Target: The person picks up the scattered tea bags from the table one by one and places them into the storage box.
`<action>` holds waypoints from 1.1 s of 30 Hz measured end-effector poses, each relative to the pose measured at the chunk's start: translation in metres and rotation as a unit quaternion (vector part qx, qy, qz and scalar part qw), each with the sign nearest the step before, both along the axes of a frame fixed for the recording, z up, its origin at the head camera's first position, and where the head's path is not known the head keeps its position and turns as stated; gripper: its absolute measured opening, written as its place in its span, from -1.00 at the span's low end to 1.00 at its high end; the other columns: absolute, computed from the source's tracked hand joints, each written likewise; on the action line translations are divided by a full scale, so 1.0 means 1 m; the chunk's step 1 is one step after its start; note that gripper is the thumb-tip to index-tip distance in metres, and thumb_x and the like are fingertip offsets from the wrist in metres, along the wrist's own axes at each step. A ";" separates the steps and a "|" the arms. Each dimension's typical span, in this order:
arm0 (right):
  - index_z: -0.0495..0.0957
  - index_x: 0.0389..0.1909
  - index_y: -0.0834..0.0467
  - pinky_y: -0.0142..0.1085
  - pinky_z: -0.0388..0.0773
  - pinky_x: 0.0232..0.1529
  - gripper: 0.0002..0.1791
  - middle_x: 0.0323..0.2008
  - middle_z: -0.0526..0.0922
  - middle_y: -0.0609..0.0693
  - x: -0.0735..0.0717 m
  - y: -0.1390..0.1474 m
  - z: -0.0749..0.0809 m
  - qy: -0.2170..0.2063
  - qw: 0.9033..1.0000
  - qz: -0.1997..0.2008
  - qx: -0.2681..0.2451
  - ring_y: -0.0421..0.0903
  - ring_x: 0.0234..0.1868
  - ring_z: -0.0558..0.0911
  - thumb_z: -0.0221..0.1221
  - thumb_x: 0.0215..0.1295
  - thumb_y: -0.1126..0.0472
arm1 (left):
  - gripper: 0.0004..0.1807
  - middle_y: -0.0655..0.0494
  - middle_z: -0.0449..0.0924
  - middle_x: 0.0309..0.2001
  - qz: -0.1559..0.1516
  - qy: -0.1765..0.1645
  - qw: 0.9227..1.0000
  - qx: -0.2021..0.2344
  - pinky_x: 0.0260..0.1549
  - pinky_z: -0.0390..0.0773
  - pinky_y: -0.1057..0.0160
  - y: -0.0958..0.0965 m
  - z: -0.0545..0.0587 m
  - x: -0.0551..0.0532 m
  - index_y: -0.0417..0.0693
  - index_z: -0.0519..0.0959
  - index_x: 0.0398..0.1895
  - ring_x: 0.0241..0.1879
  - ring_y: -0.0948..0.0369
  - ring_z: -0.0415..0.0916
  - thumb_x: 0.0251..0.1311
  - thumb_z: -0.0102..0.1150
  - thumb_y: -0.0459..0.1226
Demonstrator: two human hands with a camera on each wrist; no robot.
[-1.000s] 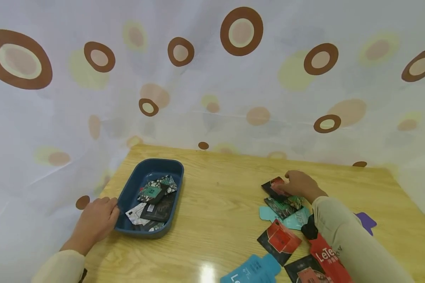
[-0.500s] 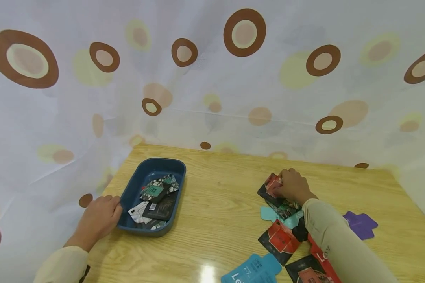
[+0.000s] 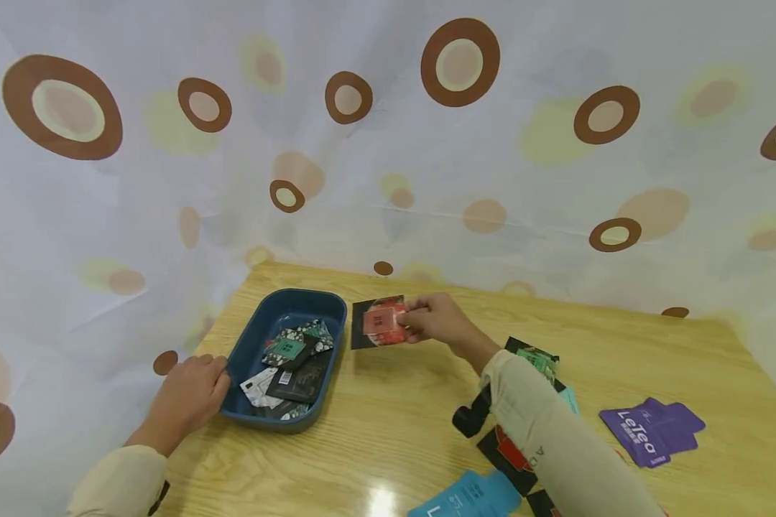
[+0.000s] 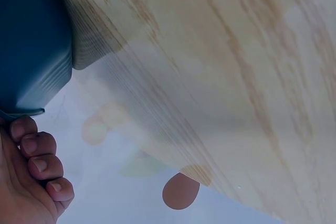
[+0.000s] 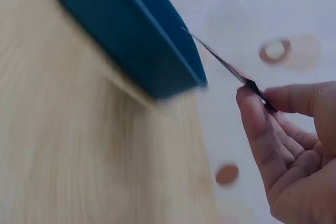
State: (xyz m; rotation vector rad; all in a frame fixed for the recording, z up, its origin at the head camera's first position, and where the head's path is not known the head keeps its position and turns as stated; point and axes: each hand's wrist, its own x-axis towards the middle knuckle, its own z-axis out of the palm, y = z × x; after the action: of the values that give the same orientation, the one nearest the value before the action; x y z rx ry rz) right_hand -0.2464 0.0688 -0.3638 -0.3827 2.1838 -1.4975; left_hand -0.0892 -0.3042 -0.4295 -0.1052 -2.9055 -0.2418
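In the head view my right hand (image 3: 441, 322) pinches a red-and-black sachet (image 3: 376, 323) by its right edge. It is raised over the table, close to the right side of a dark blue plastic bin (image 3: 251, 346). Thumb and fingertips meet on the sachet (image 5: 228, 67), seen nearly edge-on in the right wrist view. My left hand (image 3: 192, 393) grips the bin's left rim, its fingers curled under the lip in the left wrist view. Inside the bin lie several sachets (image 3: 300, 377), black, white and patterned with green labels.
Right of the bin, on the wooden table (image 3: 388, 416), lie a green-and-black sachet (image 3: 539, 360), a light blue pouch (image 3: 468, 497), a red-and-black sachet (image 3: 507, 452) and a purple LeTea pouch (image 3: 649, 431). My right sleeve hides part of this group. A spotted cloth (image 3: 427, 158) hangs behind.
My right hand has picked the red-and-black sachet off the pile on the right and carried it left to the bin. The left hand stays on the rim.
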 end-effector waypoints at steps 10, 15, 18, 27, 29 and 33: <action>0.48 0.15 0.52 -0.32 0.70 -0.32 -0.56 -0.05 0.67 0.43 0.028 -0.116 -0.017 -0.029 0.999 -0.026 -0.023 -0.29 -0.63 0.61 0.22 0.26 0.45 | -0.68 0.13 0.17 -0.64 -0.006 0.027 1.000 0.005 -0.46 0.17 0.25 0.002 -0.006 0.000 0.00 0.25 -0.62 -0.60 0.22 0.13 0.33 -0.12 -0.37; 0.27 0.37 0.47 -0.27 0.68 -0.20 -0.39 0.04 0.65 0.41 0.032 -0.131 -0.023 -0.002 1.000 0.000 -0.006 -0.06 -0.28 0.76 0.13 0.30 0.45 | -0.69 0.14 0.17 -0.64 -0.008 0.034 0.999 0.005 -0.47 0.17 0.26 0.001 -0.006 0.000 0.01 0.26 -0.62 -0.60 0.22 0.12 0.33 -0.11 -0.37; 0.10 0.47 0.41 -0.13 0.62 0.09 -0.36 0.26 0.52 0.36 0.033 -0.124 -0.021 0.016 0.998 0.059 -0.009 0.12 0.19 0.65 0.03 0.43 0.37 | -0.68 0.13 0.18 -0.63 -0.001 0.024 1.000 0.006 -0.46 0.18 0.24 -0.002 -0.004 0.000 0.01 0.27 -0.62 -0.59 0.21 0.14 0.35 -0.12 -0.35; 0.28 0.40 0.39 -0.14 0.59 0.17 -0.47 0.22 0.56 0.32 0.017 -0.015 0.008 0.151 0.981 0.113 0.054 0.19 0.23 0.59 0.03 0.48 0.29 | -0.69 0.11 0.22 -0.60 0.002 -0.003 1.000 0.003 -0.44 0.23 0.20 -0.001 -0.002 0.000 -0.01 0.30 -0.59 -0.56 0.18 0.18 0.40 -0.15 -0.32; 0.33 0.35 0.41 -0.10 0.61 0.14 -0.50 0.17 0.58 0.33 0.009 0.022 0.012 0.188 0.972 0.103 0.092 0.20 0.18 0.61 0.03 0.47 0.29 | -0.68 0.11 0.23 -0.61 0.003 -0.008 1.000 0.004 -0.44 0.23 0.20 -0.001 -0.001 0.001 -0.01 0.30 -0.59 -0.57 0.18 0.18 0.39 -0.16 -0.32; 0.40 0.28 0.44 0.02 0.60 0.10 -0.55 0.10 0.60 0.36 -0.001 0.092 0.012 0.226 0.957 0.071 0.167 0.23 0.10 0.63 0.05 0.46 0.30 | -0.68 0.11 0.22 -0.62 0.000 -0.011 1.000 0.004 -0.46 0.21 0.21 0.000 0.000 0.000 -0.01 0.29 -0.61 -0.58 0.18 0.17 0.38 -0.16 -0.33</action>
State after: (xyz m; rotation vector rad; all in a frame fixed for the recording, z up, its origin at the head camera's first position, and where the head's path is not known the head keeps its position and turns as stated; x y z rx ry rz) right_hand -0.2478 0.1608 -0.3514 -0.8081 2.6348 -1.0047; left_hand -0.0888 -0.3042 -0.4293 -0.1006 -2.9268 -0.2571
